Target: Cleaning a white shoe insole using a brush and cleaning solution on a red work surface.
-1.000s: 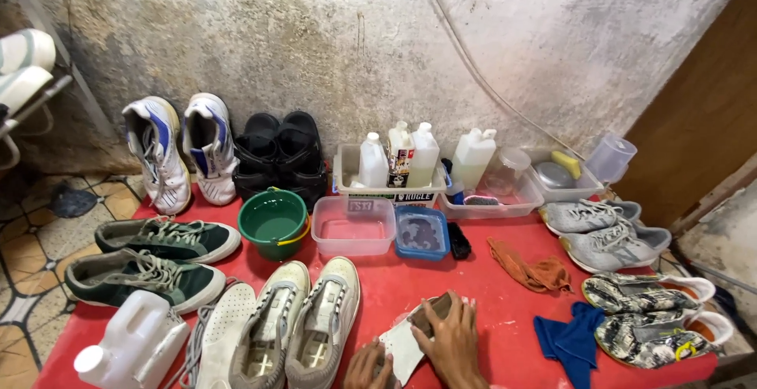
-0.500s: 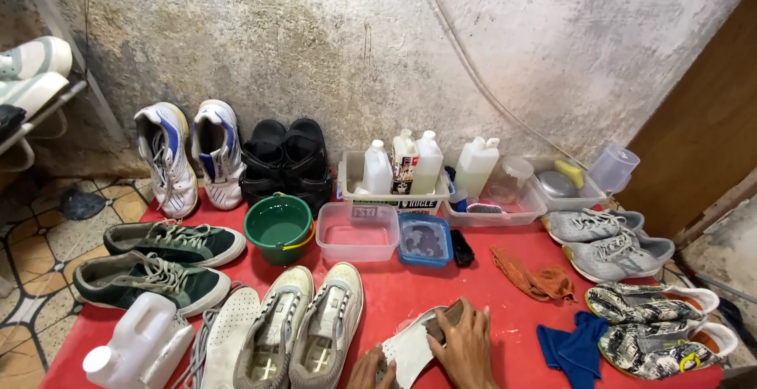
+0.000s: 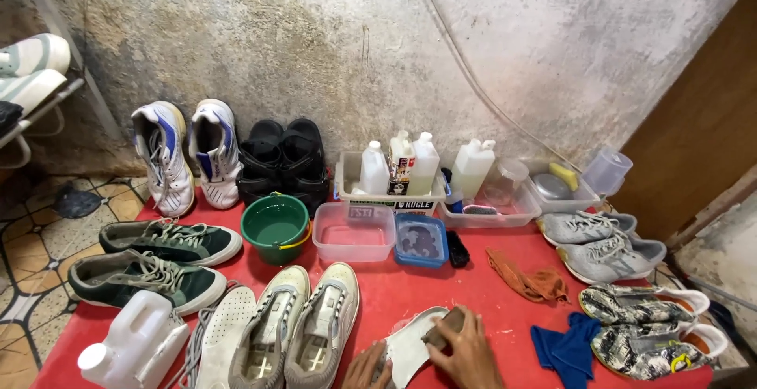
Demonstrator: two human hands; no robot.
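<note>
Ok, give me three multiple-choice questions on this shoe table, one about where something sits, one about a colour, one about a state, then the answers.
1. Where is the green bucket?
A. left of the clear tub
B. on the floor
C. behind the grey sneakers

2. What colour is the cloth by the patterned shoes?
A. white
B. blue
C. green

3. What is the right hand doing?
A. resting empty
B. gripping a bottle
C. pressing a brown pad on a white insole

Answers: 1 A, the bucket stands directly left of the tub. 2 B, the cloth is plainly blue. 3 C, the pad sits under the fingers on the insole, which the left hand steadies.
</note>
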